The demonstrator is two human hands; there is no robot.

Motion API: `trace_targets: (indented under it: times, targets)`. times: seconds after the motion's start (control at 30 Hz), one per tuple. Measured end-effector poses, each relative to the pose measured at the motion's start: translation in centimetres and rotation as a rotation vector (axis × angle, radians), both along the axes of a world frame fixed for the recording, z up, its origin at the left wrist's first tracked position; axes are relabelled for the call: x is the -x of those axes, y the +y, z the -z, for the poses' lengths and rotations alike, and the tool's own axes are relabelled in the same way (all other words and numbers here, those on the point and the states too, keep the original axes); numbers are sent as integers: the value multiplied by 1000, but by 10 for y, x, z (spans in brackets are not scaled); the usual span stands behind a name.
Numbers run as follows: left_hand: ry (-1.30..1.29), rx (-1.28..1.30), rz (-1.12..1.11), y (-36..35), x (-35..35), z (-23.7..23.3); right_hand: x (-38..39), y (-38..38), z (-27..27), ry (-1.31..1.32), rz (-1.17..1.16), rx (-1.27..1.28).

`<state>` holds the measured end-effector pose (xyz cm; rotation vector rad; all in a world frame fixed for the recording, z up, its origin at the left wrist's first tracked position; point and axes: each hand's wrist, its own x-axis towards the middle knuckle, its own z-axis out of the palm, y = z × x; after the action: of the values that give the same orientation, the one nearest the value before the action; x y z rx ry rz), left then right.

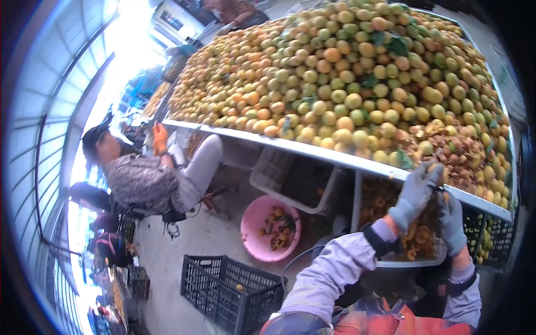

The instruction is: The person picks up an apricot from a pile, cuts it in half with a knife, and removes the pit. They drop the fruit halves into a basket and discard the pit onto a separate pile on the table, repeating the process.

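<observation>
My left hand, in a grey-blue glove, is closed around a yellow-orange apricot at the front rim of the heaped table. Close beside it, my right hand in a matching glove is also closed. A small dark thing shows at its fingertips, too small to name. Just past my hands lies a mound of brown, wet-looking fruit scraps among whole apricots. Below my hands stands a pale plastic crate holding orange-brown, cup-shaped fruit pieces.
The table's white metal rim runs across in front. On the floor are a pink basin with fruit, a black crate and a grey crate. A seated person with orange gloves works at the left.
</observation>
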<state>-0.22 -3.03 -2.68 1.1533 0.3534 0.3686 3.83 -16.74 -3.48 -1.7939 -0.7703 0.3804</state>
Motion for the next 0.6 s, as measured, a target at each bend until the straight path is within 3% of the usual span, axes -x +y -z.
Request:
trace_targets:
  times: [0.07, 0.13, 0.2, 0.23, 0.27, 0.33, 0.4, 0.6]
  targets:
    - [-29, 93, 69, -1, -1, -1, 1, 0, 9, 72, 44, -58]
    - [22, 28, 88, -3, 2, -14, -4, -7, 17, 167, 5, -38]
    - [-67, 81, 58, -4, 0, -11, -2, -5, 31, 29, 77, -82]
    - [-54, 74, 51, -4, -1, -8, -13, -20, 32, 164, -82, 5]
    - [-43, 70, 47, -3, -1, -8, -16, -24, 43, 166, -101, 1]
    - [-31, 118, 30, -5, -1, -5, -16, -25, 56, -64, -71, -22]
    - [-4, 171, 13, -6, -10, 6, -15, -20, 54, -92, -100, 105]
    - [12, 238, -6, -9, -12, 19, -25, -29, 92, 112, -33, -4]
